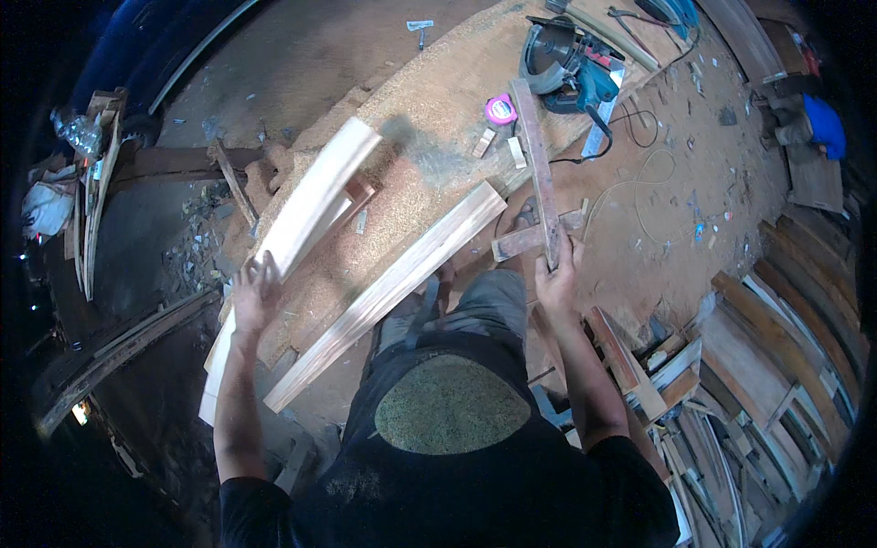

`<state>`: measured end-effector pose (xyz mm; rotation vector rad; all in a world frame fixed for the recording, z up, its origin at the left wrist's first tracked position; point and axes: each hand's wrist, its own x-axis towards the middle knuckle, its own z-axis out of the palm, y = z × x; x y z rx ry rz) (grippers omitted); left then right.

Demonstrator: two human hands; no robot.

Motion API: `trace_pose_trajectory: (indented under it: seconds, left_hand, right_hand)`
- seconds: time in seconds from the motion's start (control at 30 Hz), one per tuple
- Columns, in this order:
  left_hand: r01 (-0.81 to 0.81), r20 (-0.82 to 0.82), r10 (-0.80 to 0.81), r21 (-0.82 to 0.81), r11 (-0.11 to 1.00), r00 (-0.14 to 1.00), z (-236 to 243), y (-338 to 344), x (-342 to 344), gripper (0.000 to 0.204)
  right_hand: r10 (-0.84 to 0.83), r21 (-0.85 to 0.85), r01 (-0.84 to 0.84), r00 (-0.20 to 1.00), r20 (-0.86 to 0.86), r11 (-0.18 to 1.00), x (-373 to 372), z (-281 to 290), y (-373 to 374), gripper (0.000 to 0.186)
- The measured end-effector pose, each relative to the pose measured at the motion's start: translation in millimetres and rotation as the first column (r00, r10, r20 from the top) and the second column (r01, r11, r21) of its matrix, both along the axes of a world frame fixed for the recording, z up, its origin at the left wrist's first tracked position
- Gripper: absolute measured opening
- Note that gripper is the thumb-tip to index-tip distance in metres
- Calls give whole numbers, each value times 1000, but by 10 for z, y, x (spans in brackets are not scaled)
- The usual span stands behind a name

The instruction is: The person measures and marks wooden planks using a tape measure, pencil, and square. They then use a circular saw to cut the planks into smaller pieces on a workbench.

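Note:
My left hand (256, 294) is closed over a long pale wooden board (315, 196) on the left, its fingers slightly blurred. That board slants from the lower left up across the sawdust-covered work surface (411, 151). In my right hand (559, 279) is a wooden try square (537, 160), gripped near where its long arm meets the short crosspiece. The long arm points away from me. Between my hands lies a second pale board (393, 292), slanting over the near edge of the surface. A short brown wood piece (359, 194) sits partly behind the left board.
A circular saw (571, 68) with a black cord rests at the far right of the surface. Near it are a pink tape measure (501, 109) and small wood blocks (484, 142). Stacked lumber (749, 356) fills the right side. More wood strips (96, 201) stand at left.

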<state>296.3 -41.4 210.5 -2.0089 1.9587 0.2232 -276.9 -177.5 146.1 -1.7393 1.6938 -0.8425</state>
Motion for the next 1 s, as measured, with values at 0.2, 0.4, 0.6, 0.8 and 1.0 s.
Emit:
trace_pose_trajectory:
  seconds: [0.2,0.4,0.6,0.8,1.0]
  left_hand:
    - [-288,-289,265,-39,957,920,-663,76,488,69]
    - [-386,-409,331,-58,921,851,-676,67,362,63]
    - [-204,-423,58,-308,929,904,-869,-299,-544,76]
    - [-190,-469,164,-9,982,868,-1093,-514,-2500,108]
    - [-277,-433,323,169,946,842,-1382,-551,-2673,98]
  right_hand:
    - [-12,54,12,1000,-5,998,-49,-28,102,64]
    - [-53,135,59,998,-45,989,-158,-150,274,65]
    - [-55,105,58,998,-27,993,-253,-242,360,66]
    - [-88,149,86,996,3,985,-414,-199,434,66]
    - [-128,217,131,991,-29,967,-618,-273,560,71]
